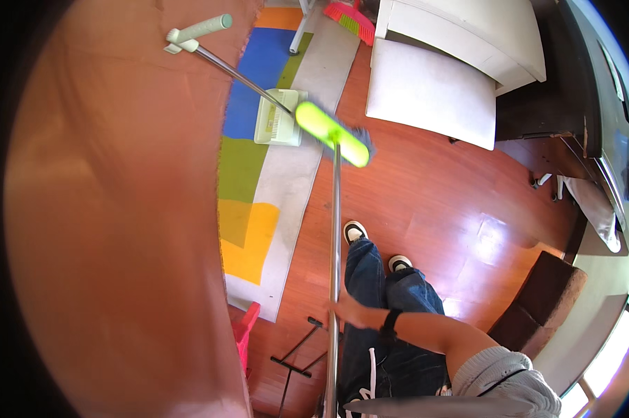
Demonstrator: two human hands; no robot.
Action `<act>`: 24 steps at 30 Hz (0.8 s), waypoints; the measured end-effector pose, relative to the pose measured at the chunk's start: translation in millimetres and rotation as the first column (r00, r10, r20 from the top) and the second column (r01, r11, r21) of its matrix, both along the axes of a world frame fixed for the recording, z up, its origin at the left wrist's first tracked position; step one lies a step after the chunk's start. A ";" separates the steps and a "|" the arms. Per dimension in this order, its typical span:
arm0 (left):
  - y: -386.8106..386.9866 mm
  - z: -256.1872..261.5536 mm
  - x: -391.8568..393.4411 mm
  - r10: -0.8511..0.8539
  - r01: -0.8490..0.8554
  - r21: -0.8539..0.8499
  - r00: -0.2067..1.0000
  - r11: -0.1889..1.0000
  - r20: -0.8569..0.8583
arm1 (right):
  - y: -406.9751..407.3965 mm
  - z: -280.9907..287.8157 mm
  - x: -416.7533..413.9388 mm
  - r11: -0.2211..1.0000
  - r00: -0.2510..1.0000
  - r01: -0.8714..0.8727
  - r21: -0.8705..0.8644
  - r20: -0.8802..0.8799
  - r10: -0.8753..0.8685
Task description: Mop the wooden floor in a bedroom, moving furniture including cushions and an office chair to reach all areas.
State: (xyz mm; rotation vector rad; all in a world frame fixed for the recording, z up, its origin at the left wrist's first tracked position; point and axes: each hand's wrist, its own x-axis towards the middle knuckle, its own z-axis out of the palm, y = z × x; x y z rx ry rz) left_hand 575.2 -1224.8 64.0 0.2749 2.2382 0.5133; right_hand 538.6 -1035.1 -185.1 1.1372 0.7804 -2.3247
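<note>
My right hand, with a black band at the wrist, is closed around the metal pole of a broom. At the pole's far end is the bright yellow-green broom head with grey bristles, blurred, over the edge of the rug. Just left of that head, a pale dustpan with a toothed comb rests on the rug. Its long metal handle runs up and left to a pale green grip. My left hand is out of view.
Brown cloth covers a large surface at left. A white bench stands by white furniture. A pink broom is at the top. Low right is a brown padded seat; a black metal stand and pink plastic item are low centre.
</note>
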 end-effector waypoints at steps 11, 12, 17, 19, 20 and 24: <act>-42.4 65.7 149.7 0.271 -0.216 -0.181 0.883 0.960 0.383 | 18.6 63.7 124.9 0.989 0.984 -0.142 0.029 0.113 0.138; -42.9 64.1 155.8 0.273 -0.214 -0.181 0.862 0.960 0.428 | 33.6 22.0 138.8 0.971 0.994 -0.085 0.221 0.079 0.069; 21.2 -15.3 116.2 0.434 -0.550 -0.139 0.452 0.824 0.779 | 115.2 -63.9 111.1 0.715 0.953 -0.289 0.637 0.264 0.150; 47.6 -26.3 100.5 0.356 -0.551 -0.068 0.434 0.832 0.828 | 119.5 -94.4 113.2 0.611 0.965 -0.261 0.747 0.225 0.137; 41.7 -28.1 98.1 0.399 -0.584 -0.097 0.415 0.806 0.818 | 99.6 -72.2 96.5 0.779 0.992 -0.072 0.622 0.127 -0.009; 20.1 -40.9 86.9 0.419 -0.647 -0.116 0.336 0.753 0.844 | 88.2 -34.4 75.9 0.860 0.942 0.219 0.460 0.132 -0.310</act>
